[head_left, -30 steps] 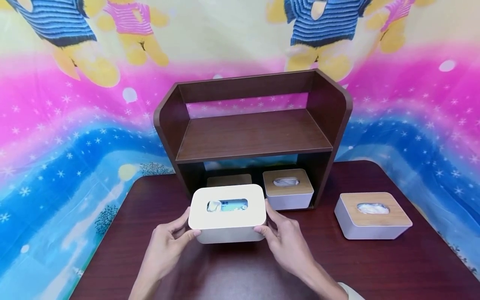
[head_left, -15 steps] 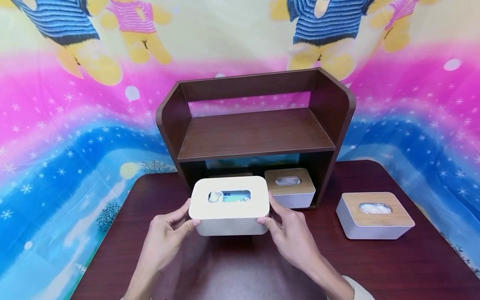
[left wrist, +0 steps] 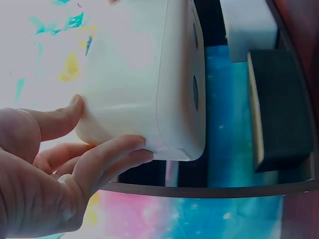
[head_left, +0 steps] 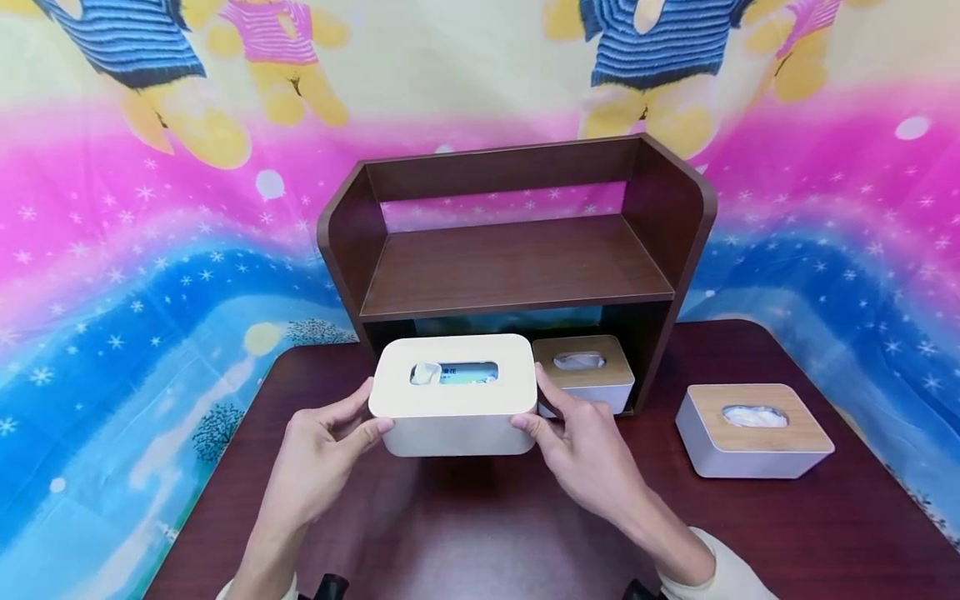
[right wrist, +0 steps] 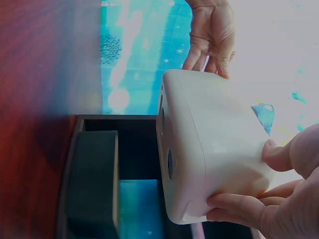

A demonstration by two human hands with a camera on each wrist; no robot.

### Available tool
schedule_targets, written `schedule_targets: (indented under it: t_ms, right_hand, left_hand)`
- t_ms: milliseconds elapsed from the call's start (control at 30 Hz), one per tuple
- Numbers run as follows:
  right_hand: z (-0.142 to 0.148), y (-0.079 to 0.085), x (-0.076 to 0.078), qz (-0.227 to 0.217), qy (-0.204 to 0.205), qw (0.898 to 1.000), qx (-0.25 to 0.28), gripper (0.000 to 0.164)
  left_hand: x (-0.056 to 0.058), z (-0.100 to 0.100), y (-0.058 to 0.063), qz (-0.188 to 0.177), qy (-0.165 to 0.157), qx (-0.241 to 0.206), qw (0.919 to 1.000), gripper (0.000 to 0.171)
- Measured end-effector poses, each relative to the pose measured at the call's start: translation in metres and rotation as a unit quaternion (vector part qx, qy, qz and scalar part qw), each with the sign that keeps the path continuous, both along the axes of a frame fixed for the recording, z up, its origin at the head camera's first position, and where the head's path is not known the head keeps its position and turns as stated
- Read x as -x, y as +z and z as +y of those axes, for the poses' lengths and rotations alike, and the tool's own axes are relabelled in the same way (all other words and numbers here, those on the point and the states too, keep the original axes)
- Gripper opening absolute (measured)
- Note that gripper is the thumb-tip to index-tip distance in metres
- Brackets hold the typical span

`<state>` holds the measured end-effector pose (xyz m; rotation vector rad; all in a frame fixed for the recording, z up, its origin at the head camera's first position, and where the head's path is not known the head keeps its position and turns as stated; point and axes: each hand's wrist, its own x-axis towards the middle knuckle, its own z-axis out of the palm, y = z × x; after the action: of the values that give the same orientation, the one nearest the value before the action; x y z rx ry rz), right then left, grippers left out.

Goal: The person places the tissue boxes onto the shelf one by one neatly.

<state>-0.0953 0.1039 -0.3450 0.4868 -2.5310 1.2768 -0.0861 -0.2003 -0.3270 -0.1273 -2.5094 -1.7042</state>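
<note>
A cream-white tissue box (head_left: 455, 435) is held in the air, level, in front of the shelf. A blue pack and a bit of white tissue show through its oval top slot. My left hand (head_left: 318, 454) grips its left end, thumb on the front edge; in the left wrist view the fingers (left wrist: 117, 152) reach round the end. The right hand (head_left: 588, 450) holds the opposite end, thumb at the front corner. Both hands also appear on the box (right wrist: 224, 134) in the right wrist view. Behind it, a wood-topped tissue box (head_left: 581, 362) stands in the lower compartment.
A dark brown two-tier shelf (head_left: 517, 262) stands at the back of the reddish-brown table (head_left: 480, 533). Another wood-topped tissue box (head_left: 753, 429) sits on the table to the right. In the left wrist view a dark box (left wrist: 281, 109) stands inside the lower compartment.
The cream-white tissue box and both hands have risen in the head view. It now hides the left box in the lower compartment, which showed before. The grip looks the same.
</note>
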Motion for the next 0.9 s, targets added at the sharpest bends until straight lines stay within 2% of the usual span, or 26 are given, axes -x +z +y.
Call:
schedule_targets:
  t_ms: [200, 433, 700, 900]
  right_hand:
    - [0.001, 0.02, 0.003, 0.001, -0.003, 1.0, -0.029, 0.073]
    - [0.002, 0.037, 0.006, 0.022, 0.002, 0.999, -0.032, 0.072]
    - [0.001, 0.055, 0.007, 0.007, 0.005, 0.999, -0.043, 0.073]
    - [0.001, 0.067, 0.007, 0.024, 0.019, 0.998, -0.046, 0.073]
  left_hand:
    - [0.002, -0.003, 0.016, 0.014, -0.006, 0.007, 0.9999, 0.061]
    - [0.002, -0.004, 0.034, 0.026, -0.001, 0.019, 0.9995, 0.06]
    - [0.001, -0.007, 0.048, 0.041, 0.007, 0.045, 0.9981, 0.059]
    - [0.001, -0.008, 0.06, 0.046, 0.01, 0.059, 0.9972, 0.06]
